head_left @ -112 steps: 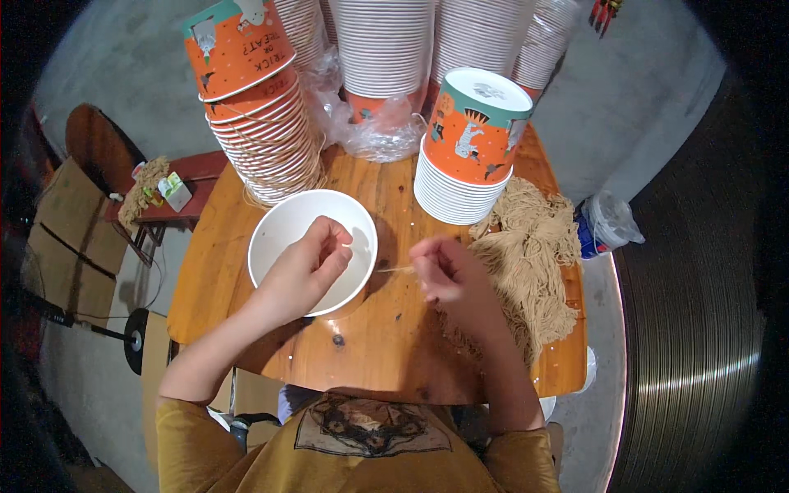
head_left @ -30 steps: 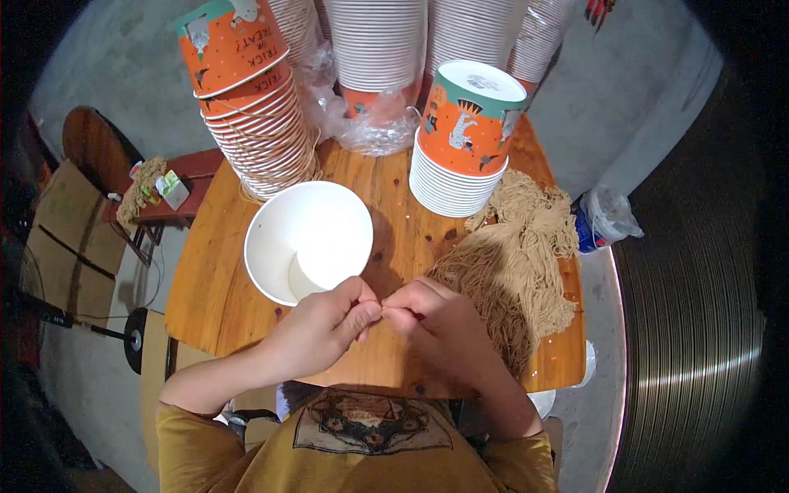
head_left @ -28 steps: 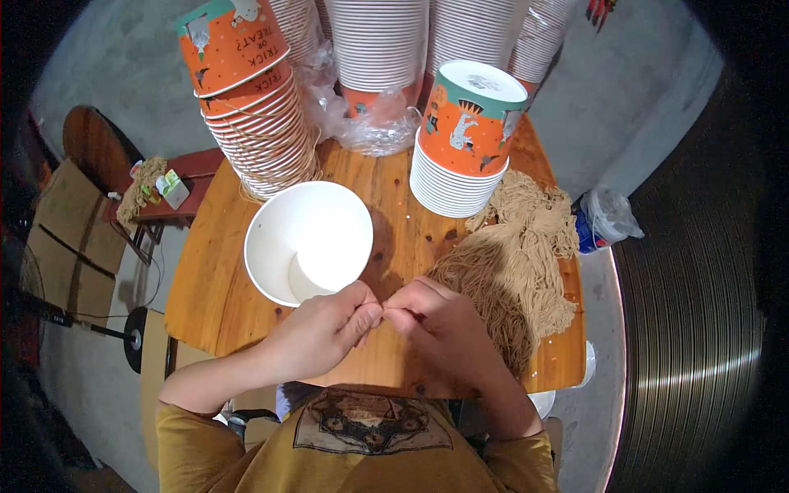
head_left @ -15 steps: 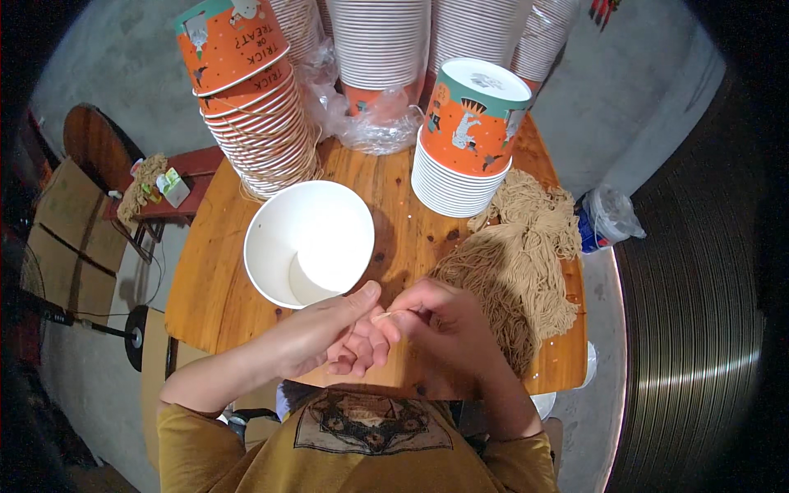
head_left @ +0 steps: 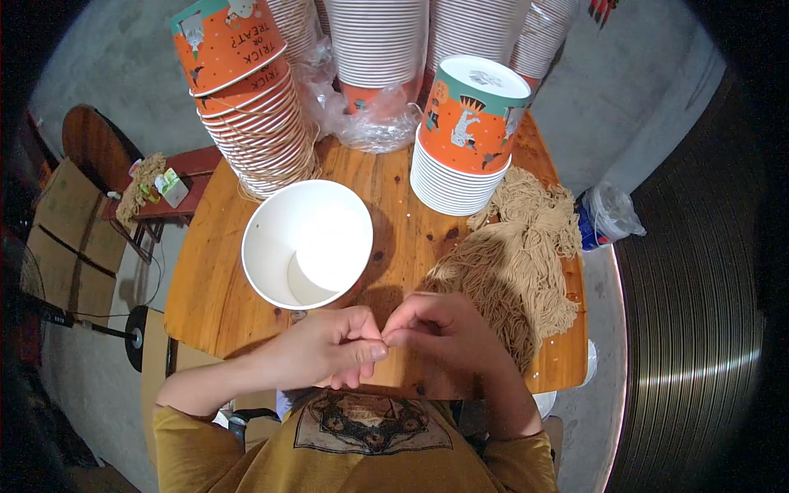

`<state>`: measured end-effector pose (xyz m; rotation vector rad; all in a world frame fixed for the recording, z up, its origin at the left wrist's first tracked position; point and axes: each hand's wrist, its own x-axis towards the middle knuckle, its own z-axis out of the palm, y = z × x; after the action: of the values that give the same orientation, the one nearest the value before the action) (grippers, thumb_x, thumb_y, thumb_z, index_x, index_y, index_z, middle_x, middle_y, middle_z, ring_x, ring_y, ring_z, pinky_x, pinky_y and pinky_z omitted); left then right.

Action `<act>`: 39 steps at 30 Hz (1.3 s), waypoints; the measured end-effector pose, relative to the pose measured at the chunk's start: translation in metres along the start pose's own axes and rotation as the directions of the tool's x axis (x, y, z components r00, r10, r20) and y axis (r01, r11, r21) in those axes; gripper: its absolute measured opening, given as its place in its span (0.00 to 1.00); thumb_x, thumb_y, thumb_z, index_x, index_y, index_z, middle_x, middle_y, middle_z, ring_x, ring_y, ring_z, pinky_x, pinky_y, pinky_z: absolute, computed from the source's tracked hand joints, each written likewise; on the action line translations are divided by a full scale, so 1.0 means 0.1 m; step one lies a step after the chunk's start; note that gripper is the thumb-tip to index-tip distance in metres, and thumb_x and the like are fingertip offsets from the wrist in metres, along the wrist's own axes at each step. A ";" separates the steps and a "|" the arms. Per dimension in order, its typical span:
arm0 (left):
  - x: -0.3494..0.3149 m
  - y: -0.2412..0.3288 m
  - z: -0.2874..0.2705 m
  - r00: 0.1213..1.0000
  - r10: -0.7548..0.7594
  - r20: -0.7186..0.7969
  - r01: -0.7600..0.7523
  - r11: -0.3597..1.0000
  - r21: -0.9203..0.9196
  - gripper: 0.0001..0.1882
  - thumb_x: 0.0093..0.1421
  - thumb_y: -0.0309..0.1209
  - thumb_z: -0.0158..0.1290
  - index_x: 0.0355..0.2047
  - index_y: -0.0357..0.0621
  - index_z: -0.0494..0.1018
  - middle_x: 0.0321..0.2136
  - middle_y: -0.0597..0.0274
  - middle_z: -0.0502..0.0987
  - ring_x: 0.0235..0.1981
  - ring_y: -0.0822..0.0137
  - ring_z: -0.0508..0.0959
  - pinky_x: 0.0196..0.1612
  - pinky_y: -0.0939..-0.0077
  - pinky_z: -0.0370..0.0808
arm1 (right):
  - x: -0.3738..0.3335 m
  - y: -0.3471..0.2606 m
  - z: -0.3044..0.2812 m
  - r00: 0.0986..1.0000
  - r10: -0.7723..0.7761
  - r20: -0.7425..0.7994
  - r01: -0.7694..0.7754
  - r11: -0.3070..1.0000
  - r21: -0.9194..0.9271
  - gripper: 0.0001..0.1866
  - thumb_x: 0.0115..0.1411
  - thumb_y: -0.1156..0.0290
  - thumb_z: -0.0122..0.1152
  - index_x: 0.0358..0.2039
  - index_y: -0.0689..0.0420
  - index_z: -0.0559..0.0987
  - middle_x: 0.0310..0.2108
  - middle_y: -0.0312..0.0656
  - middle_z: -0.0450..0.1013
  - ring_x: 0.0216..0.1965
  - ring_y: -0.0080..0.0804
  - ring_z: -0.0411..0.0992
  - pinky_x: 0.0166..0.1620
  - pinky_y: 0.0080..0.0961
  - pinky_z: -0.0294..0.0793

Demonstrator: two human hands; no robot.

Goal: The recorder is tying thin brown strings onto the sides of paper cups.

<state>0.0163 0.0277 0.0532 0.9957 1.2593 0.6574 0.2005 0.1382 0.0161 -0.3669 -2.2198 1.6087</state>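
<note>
My left hand (head_left: 333, 349) and my right hand (head_left: 440, 330) meet fingertip to fingertip over the near edge of the table. Both are closed in a pinch on a thin tan cord, of which hardly anything shows now between the tips. Just beyond my left hand a white paper bucket (head_left: 267, 251) leans with its mouth facing me; a small hole shows near its left rim. Beside my right hand lies a heap of tan cords (head_left: 514, 263), spread over the table's right side.
At the back left rises a leaning stack of orange buckets (head_left: 234, 49) with cords hanging from their rims. An upturned bucket stack (head_left: 468, 131) stands back right. Taller wrapped stacks (head_left: 382, 41) and crumpled plastic film (head_left: 378, 123) line the wooden table's (head_left: 386, 197) far edge.
My left hand has turned from palm-up with loose fingers to a closed pinch against the right fingertips. The thin pale strand seen between them is now nearly hidden. The bucket stays put.
</note>
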 end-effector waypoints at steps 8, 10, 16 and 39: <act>0.07 -0.23 0.00 0.620 0.753 0.219 -0.317 -0.014 0.948 0.08 0.49 0.27 0.54 0.28 0.40 0.67 0.21 0.61 0.66 0.22 0.65 0.71 0.22 0.75 0.69 | -0.01 0.06 0.15 0.958 0.262 -0.113 -0.229 0.942 0.247 0.06 0.58 0.68 0.58 0.31 0.57 0.77 0.22 0.24 0.65 0.24 0.13 0.62 0.28 0.15 0.62; 0.09 -0.21 -0.02 0.539 0.774 0.332 -0.257 -0.224 0.940 0.09 0.45 0.28 0.52 0.28 0.40 0.67 0.24 0.63 0.67 0.23 0.68 0.70 0.23 0.76 0.68 | 0.00 0.02 0.15 0.942 0.325 -0.085 -0.285 0.907 0.309 0.06 0.58 0.68 0.57 0.31 0.57 0.76 0.22 0.24 0.65 0.23 0.13 0.62 0.27 0.14 0.61; 0.15 -0.20 -0.11 0.464 0.770 0.439 -0.134 -0.429 0.894 0.09 0.47 0.28 0.52 0.30 0.41 0.68 0.26 0.62 0.68 0.26 0.67 0.70 0.26 0.76 0.68 | 0.02 -0.01 0.15 0.919 0.393 -0.021 -0.356 0.853 0.383 0.09 0.60 0.64 0.55 0.34 0.57 0.75 0.24 0.26 0.67 0.26 0.13 0.62 0.29 0.16 0.64; -0.04 0.00 -0.39 0.859 0.361 -0.364 -0.245 0.913 0.327 0.22 0.54 0.24 0.52 0.52 0.39 0.68 0.32 0.69 0.72 0.30 0.78 0.69 0.36 0.82 0.70 | 0.51 0.19 0.48 0.838 -0.203 -0.506 0.118 0.974 -0.195 0.09 0.51 0.80 0.58 0.31 0.57 0.69 0.17 0.34 0.66 0.18 0.17 0.64 0.22 0.19 0.64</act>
<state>-0.0221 0.0340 0.0550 1.3499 1.6133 1.0063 0.1329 0.1246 -0.0078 -0.5694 -1.8913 1.0804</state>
